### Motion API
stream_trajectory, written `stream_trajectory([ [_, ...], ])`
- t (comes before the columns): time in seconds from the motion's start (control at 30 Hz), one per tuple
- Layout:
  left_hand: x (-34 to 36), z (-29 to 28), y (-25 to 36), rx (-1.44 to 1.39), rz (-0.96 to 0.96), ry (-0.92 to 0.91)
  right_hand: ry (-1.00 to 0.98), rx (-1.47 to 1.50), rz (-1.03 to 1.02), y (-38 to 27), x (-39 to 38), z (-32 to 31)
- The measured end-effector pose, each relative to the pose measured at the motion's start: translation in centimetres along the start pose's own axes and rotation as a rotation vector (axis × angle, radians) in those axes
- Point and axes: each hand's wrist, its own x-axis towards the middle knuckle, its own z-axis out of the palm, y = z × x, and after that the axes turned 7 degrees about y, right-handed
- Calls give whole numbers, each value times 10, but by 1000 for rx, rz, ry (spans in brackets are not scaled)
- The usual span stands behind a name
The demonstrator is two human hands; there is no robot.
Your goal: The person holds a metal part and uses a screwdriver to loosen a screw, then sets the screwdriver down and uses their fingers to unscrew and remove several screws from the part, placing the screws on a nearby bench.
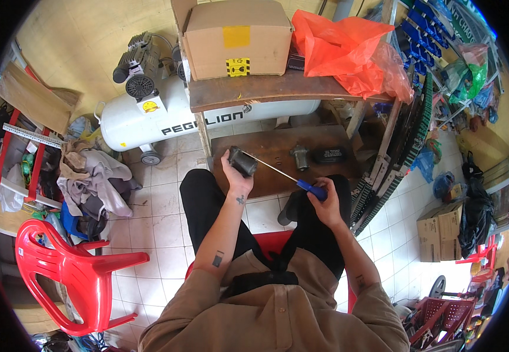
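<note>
My left hand [233, 179] is closed around a dark grey, roughly cylindrical part [244, 162], held above the front of a low brown wooden board [248, 188]. My right hand [329, 206] grips the blue handle of a screwdriver [307, 188]; its long metal shaft slants up and left to the held part, where the exact tip contact is hard to make out. On the board to the right lie a grey metal part [300, 157] and a black oval piece [330, 154].
A white compressor [125, 126] stands behind, beside an upper shelf [237, 94] holding a carton [231, 41] and orange plastic [336, 53]. A red chair [61, 276] and cloth heap [96, 176] are left; long black strips [383, 182] and boxes [439, 234] are right.
</note>
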Motion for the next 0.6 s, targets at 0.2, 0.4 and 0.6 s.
stream_trajectory([
  [0.2, 0, 0, 1, 43, 8, 15, -141, 176, 657, -5, 0, -4],
  [0.4, -1, 3, 4, 22, 1, 17, 7, 141, 120, 7, -4, 7],
  [0.6, -3, 3, 2, 1, -11, 7, 7, 319, 441, -6, -1, 3],
])
